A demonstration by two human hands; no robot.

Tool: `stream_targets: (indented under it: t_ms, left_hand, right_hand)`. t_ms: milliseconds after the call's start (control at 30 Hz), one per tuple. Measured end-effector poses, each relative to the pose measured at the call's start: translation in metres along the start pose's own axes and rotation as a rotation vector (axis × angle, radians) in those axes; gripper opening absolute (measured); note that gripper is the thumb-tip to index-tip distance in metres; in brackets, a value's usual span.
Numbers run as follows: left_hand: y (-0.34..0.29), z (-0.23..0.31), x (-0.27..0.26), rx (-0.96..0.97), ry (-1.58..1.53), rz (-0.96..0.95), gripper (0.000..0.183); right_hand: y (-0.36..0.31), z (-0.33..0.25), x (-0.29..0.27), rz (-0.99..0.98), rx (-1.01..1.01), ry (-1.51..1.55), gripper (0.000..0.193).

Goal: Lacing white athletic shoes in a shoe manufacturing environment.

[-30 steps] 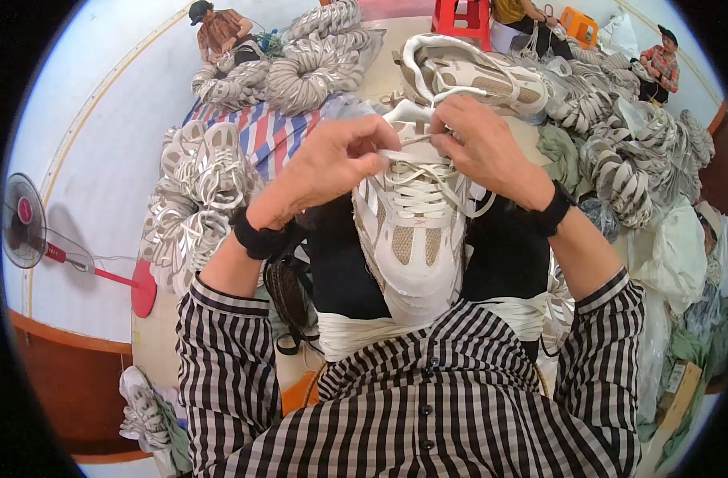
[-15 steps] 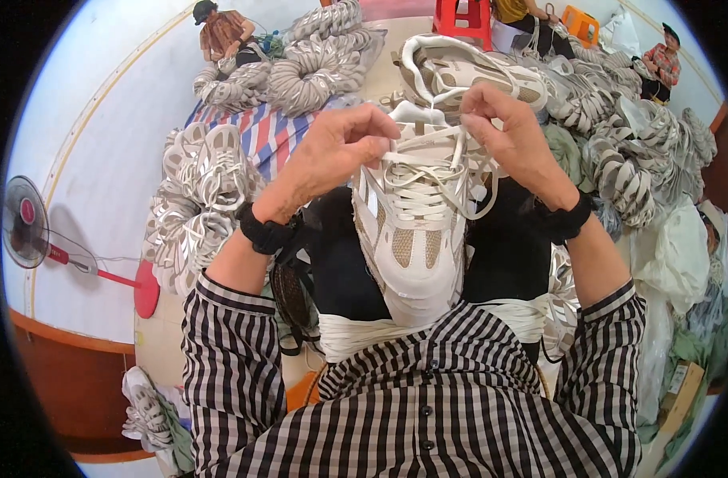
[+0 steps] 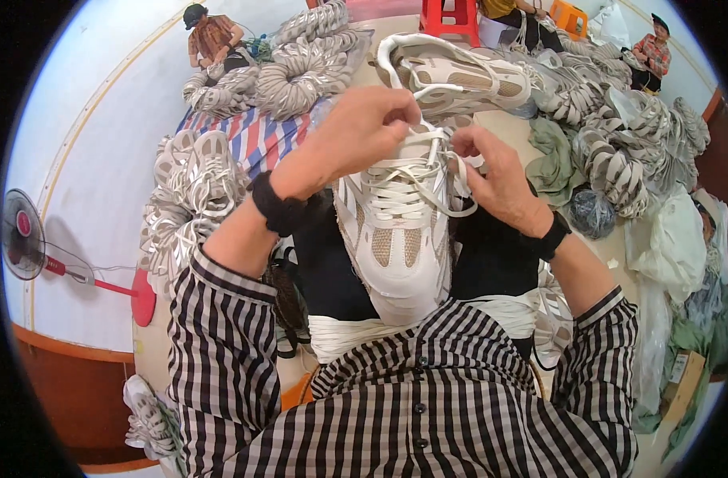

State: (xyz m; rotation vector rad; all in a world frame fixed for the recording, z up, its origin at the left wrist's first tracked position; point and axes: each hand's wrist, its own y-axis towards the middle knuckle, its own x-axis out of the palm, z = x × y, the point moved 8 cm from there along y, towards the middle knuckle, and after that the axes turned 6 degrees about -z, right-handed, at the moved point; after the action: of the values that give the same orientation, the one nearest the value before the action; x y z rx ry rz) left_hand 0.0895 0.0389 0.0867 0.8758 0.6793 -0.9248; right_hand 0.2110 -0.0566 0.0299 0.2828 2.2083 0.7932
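Observation:
A white and beige sneaker upper (image 3: 394,259) rests over my lap, toe toward me. Pale cream shoelaces (image 3: 397,199) cross its front, with loose loops hanging at its right side. At the upper's far left, my left hand (image 3: 356,135) is closed, its fingertips pinched on a shoelace near the top eyelets; the hand partly hides them. Across from it, my right hand (image 3: 503,182) has curled fingers and thumb closed around a lace loop by the right eyelets. Just beyond lies another white and beige sneaker upper (image 3: 463,78) on its side.
A hank of white laces (image 3: 344,341) spans my lap. Bundled uppers are piled at left (image 3: 196,179) and right (image 3: 619,155). A striped sheet (image 3: 252,139) lies far left, a red stool (image 3: 451,20) beyond. A fan (image 3: 25,231) stands left. Other people sit at the back.
My left hand has moved right and upward over the tongue. My right hand has dropped slightly and turned inward. The view has shifted a little, and the lace stretched between my hands is no longer spread.

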Motion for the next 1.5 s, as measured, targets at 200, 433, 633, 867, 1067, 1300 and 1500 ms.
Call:
stream_targets:
  t_ms: [200, 433, 633, 867, 1067, 1300, 1500]
  left_hand:
    - [0.026, 0.004, 0.022, 0.059, 0.098, -0.193, 0.015]
    - [0.025, -0.021, 0.041, -0.306, -0.380, -0.472, 0.010]
    - [0.020, -0.024, 0.043, -0.316, -0.437, -0.522, 0.008]
    - [0.028, -0.023, 0.047, 0.051, -0.081, -0.354, 0.019]
    - [0.027, -0.024, 0.052, 0.069, 0.111, -0.144, 0.018]
    - [0.026, -0.014, 0.052, 0.133, 0.317, -0.078, 0.017]
    - [0.011, 0.019, 0.052, 0.338, 0.675, -0.164, 0.014]
  right_hand:
    - [0.001, -0.001, 0.007, 0.038, 0.008, 0.111, 0.010]
    - [-0.013, 0.035, 0.030, -0.004, 0.385, 0.716, 0.011]
    - [-0.003, 0.031, 0.033, -0.011, 0.353, 0.497, 0.008]
    - [-0.002, 0.017, 0.030, -0.102, 0.255, 0.356, 0.014]
    - [0.002, 0.018, 0.032, -0.130, 0.316, 0.404, 0.026]
    - [0.005, 0.014, 0.034, -0.077, 0.255, 0.371, 0.026]
    - [0.003, 0.030, 0.034, -0.032, 0.324, 0.458, 0.031]
